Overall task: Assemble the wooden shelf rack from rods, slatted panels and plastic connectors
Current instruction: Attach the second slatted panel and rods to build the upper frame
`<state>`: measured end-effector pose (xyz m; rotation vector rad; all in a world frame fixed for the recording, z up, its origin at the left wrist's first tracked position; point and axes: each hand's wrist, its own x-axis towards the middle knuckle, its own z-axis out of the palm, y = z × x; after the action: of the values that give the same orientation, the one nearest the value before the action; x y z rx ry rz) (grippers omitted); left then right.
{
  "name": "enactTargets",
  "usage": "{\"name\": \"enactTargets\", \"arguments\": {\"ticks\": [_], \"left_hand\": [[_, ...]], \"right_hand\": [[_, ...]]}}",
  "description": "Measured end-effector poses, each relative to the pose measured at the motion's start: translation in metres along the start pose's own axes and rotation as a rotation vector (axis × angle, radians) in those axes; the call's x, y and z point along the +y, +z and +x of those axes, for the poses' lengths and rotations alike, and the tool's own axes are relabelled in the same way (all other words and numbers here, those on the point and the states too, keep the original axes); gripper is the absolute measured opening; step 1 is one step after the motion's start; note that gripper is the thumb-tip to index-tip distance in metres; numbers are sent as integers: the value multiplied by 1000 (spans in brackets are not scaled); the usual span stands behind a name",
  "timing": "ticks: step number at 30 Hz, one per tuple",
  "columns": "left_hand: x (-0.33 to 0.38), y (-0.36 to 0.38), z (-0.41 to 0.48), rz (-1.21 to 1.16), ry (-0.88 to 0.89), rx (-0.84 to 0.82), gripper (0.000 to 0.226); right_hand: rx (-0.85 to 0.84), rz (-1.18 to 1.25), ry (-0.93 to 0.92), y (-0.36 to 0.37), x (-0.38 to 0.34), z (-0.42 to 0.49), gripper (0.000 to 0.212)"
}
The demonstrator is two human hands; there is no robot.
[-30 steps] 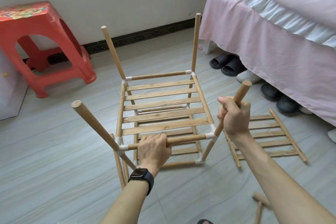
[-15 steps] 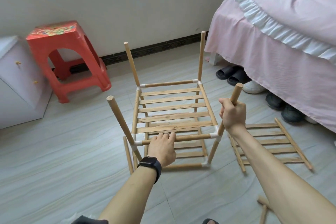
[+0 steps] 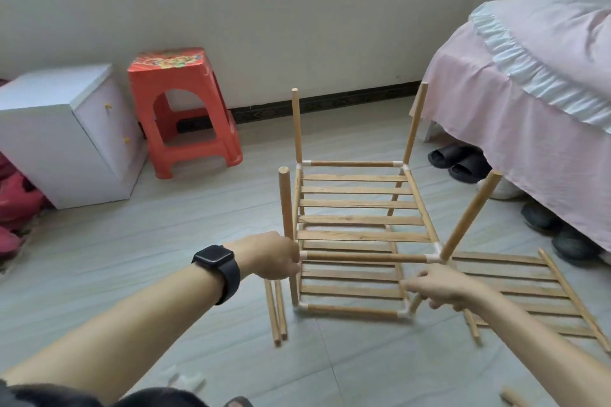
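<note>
The partly built wooden rack (image 3: 360,220) stands on the floor with two slatted levels, white plastic connectors at the corners and four rods sticking up. My left hand (image 3: 272,256), a black watch on its wrist, grips the near-left upright rod (image 3: 285,205) at the upper connector. My right hand (image 3: 439,287) is lower, its fingers wrapped around the near-right rod (image 3: 469,211) below the upper connector (image 3: 433,258). A loose slatted panel (image 3: 529,291) lies flat on the floor to the right of the rack.
Two loose rods (image 3: 277,311) lie by the rack's near-left foot, more rods (image 3: 512,401) at the bottom right. White connectors (image 3: 188,380) lie near me. A red stool (image 3: 185,116) and white cabinet (image 3: 66,135) stand left. Bed (image 3: 529,102) with shoes (image 3: 459,162) underneath is right.
My left hand moved from the front crossbar to the near-left corner. My right hand slid down the near-right rod to below the connector. The near-left rod now stands more upright; the view pulled back.
</note>
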<state>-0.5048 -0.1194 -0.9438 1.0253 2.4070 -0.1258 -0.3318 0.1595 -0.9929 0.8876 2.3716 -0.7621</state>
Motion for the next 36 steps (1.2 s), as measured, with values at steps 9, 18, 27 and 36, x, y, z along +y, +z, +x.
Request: {"name": "enactTargets", "arguments": {"ticks": [9, 18, 27, 36], "left_hand": [[-92, 111, 19, -231, -207, -163, 40], [-130, 227, 69, -558, -312, -150, 51], [-156, 293, 91, -310, -375, -268, 76], [-173, 270, 103, -540, -393, -298, 63]], "right_hand": [[-268, -639, -367, 71, -104, 4, 43], [-335, -507, -316, 204, -158, 99, 51], [-94, -397, -285, 309, -177, 157, 41], [-194, -396, -172, 322, -199, 163, 38]]}}
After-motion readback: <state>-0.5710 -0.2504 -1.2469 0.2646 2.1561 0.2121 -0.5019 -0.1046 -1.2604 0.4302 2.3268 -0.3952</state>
